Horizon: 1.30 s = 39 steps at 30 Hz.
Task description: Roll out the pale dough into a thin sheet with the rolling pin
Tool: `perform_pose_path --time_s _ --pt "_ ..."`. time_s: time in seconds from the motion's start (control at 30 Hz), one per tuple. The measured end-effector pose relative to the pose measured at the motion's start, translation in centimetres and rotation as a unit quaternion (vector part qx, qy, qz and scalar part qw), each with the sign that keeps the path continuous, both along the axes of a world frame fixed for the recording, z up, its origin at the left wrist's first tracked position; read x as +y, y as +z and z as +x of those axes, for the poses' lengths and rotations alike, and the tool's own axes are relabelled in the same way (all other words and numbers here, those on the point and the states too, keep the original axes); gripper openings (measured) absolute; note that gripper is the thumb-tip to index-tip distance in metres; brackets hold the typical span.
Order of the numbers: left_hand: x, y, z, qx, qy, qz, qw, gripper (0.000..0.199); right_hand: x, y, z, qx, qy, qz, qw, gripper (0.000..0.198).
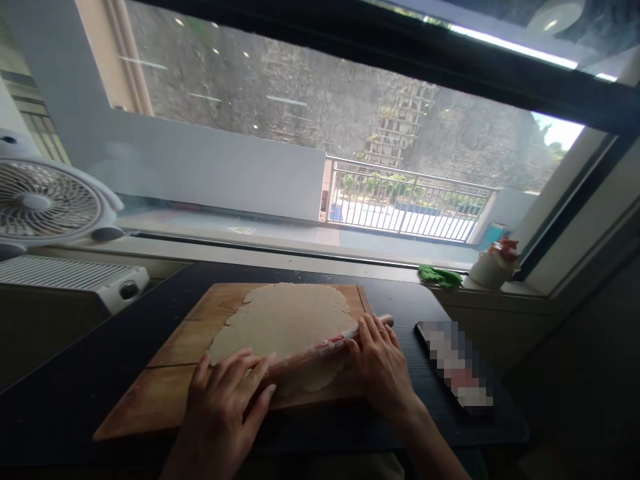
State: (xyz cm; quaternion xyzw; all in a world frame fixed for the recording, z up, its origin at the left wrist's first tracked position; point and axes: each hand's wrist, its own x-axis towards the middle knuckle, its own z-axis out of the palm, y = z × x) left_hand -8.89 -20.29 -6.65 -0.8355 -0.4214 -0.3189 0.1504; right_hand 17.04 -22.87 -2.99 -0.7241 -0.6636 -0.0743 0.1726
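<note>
A wide, thin sheet of dough (280, 313) with ragged edges lies on a wooden board (143, 393). Across its near part runs a rolling pin (305, 360) with red and white marks around its middle, slanting up to the right. My left hand (225, 393) is curled over the pin's left end, which the fingers hide. Near the other end, my right hand (380, 360) grips the pin, and its tip shows beyond the fingers. Some dough shows on the near side of the pin too.
Right of the board, a pixelated flat object (453, 367) lies on the dark table (200, 280). On the windowsill are a green cloth (440, 275) and a pale pot (490, 269). At left, a fan (47, 200) stands above a white slatted unit (75, 277).
</note>
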Motion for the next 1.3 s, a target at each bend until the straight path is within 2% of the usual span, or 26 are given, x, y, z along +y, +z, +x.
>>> perform_pose_path --time_s 0.1,0.27,0.37,0.43,0.6,0.67,0.7,0.77,0.93,1.03,1.1,1.2,1.3 --pt "0.6 -0.5 0.0 -0.003 -0.005 0.018 1.000 0.033 0.9 0.4 -0.5 0.009 -0.011 -0.020 1.000 0.058" --pt "3.2 -0.7 -1.3 0.003 0.024 0.041 0.999 0.033 9.5 2.1 -2.5 0.039 0.002 -0.060 0.997 0.052" --pt "3.5 -0.4 -1.6 0.001 0.034 0.037 0.999 0.033 11.7 2.4 -2.9 0.047 0.008 -0.071 0.996 0.047" --pt "2.7 -0.2 -1.4 -0.004 0.034 0.030 0.999 0.033 10.1 1.8 -2.7 0.042 0.012 -0.062 0.997 0.048" --pt "-0.6 0.1 -0.4 0.000 -0.016 -0.015 1.000 0.037 0.6 -0.4 -0.9 0.006 -0.012 -0.028 1.000 0.059" --pt "-1.2 0.1 -0.3 -0.008 -0.031 -0.006 0.999 0.038 -1.3 -0.7 -0.5 -0.007 -0.015 -0.023 1.000 0.062" --pt "-1.2 0.0 -0.3 -0.011 -0.033 -0.001 0.999 0.039 -1.4 -0.7 -0.5 -0.006 -0.016 -0.028 0.999 0.063" --pt "-0.7 -0.2 -0.5 -0.009 -0.023 0.003 1.000 0.038 0.3 -0.3 -0.9 0.009 -0.016 -0.045 0.999 0.065" --pt "1.8 -0.2 -1.8 0.001 0.041 0.004 0.999 0.033 9.5 2.0 -3.0 0.043 0.007 -0.077 0.996 0.058" --pt "2.2 -0.2 -2.6 0.000 0.058 0.001 0.998 0.032 11.4 2.6 -3.5 0.052 0.016 -0.087 0.995 0.053" --pt "1.7 -0.4 -2.7 -0.002 0.056 -0.006 0.998 0.033 9.6 2.1 -3.3 0.049 0.021 -0.082 0.995 0.050" --pt "0.1 -0.8 -2.4 0.003 0.034 -0.043 0.998 0.036 3.7 0.4 -2.0 0.029 0.020 -0.057 0.998 0.051" --pt "-1.4 -0.8 -1.3 -0.009 -0.005 -0.053 0.999 0.045 -1.4 -1.3 -0.4 -0.023 0.025 0.003 0.999 0.052"
